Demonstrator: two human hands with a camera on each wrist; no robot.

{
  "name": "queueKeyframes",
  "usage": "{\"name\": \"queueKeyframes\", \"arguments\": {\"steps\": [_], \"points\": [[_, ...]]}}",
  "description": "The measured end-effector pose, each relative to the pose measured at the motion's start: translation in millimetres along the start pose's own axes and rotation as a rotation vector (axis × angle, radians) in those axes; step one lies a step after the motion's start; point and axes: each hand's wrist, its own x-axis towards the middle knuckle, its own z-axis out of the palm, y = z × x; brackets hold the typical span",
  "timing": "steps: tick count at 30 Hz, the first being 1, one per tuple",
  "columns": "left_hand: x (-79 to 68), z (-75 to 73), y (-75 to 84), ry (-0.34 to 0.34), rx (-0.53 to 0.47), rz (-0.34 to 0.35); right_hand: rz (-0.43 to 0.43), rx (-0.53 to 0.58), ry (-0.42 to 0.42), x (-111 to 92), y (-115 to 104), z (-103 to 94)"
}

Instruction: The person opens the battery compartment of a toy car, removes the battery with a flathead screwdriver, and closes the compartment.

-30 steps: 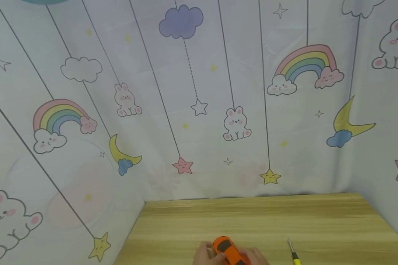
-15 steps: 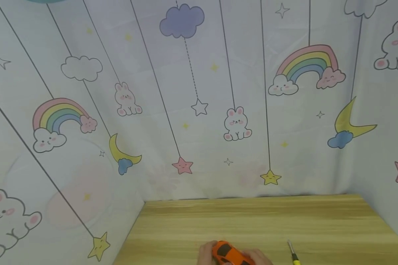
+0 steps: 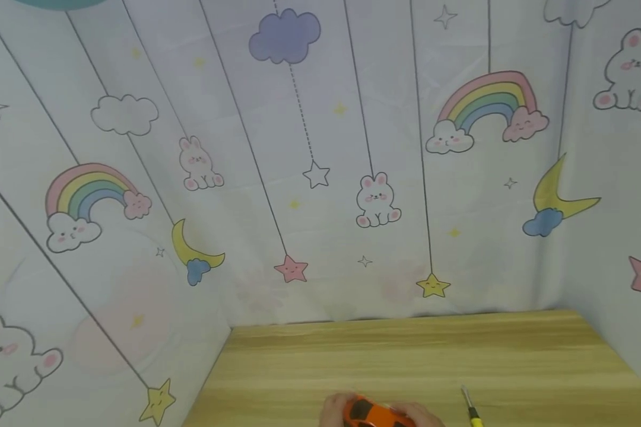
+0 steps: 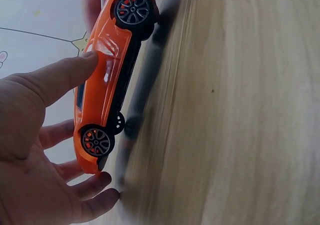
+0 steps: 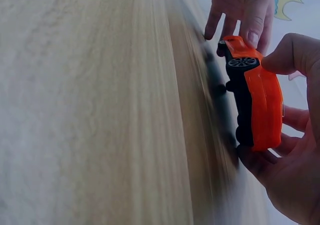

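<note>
Both hands hold an orange toy car (image 3: pixel 379 417) at the lower edge of the head view. My left hand (image 4: pixel 30 172) has its thumb on the car's side and its fingers round one end. At the other end, my right hand (image 5: pixel 299 167) grips the car with thumb on top and fingers beneath. Black wheels with silver spokes show along the side, and a smaller black wheel shows underneath in the left wrist view. A dark shadow lies below the car; whether it touches the table I cannot tell. The head view cuts off its near part.
A screwdriver (image 3: pixel 472 409) with a yellow and black handle lies on the wooden table (image 3: pixel 406 356), right of the hands. White cloth walls (image 3: pixel 331 237) printed with rabbits, stars and rainbows enclose the table's back and sides.
The orange car has sunk lower in the head view and turned more sideways, both hands still holding it. The hands have shifted slightly right. The screwdriver stays in place.
</note>
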Motion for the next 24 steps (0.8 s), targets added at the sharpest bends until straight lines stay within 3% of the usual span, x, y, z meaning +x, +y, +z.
{"name": "queueKeyframes", "arguments": {"steps": [4,11,14,18,19,22,24], "points": [[7.0,0.9,-4.1,-0.049,-0.006,0.058,-0.003,0.076,-0.047,0,3,-3.9],[11.3,-5.9,-9.6,-0.146,0.067,0.277,0.042,0.139,-0.09,0,5,-7.4],[14.6,-12.7,-6.9,-0.237,0.065,0.252,0.056,0.154,-0.097,0,4,-6.8],[19.6,-22.2,0.8,-0.37,0.062,0.113,0.101,0.191,-0.115,-1,0,-7.4],[20.7,-23.3,1.0,-0.386,0.069,0.105,0.111,0.194,-0.12,0,-1,-7.9],[24.4,-22.6,-4.7,-0.395,0.091,0.134,0.124,0.182,-0.13,0,-3,-9.9],[28.4,-15.5,-21.2,-0.382,0.112,0.189,0.121,0.157,-0.13,1,-4,-10.6]]}}
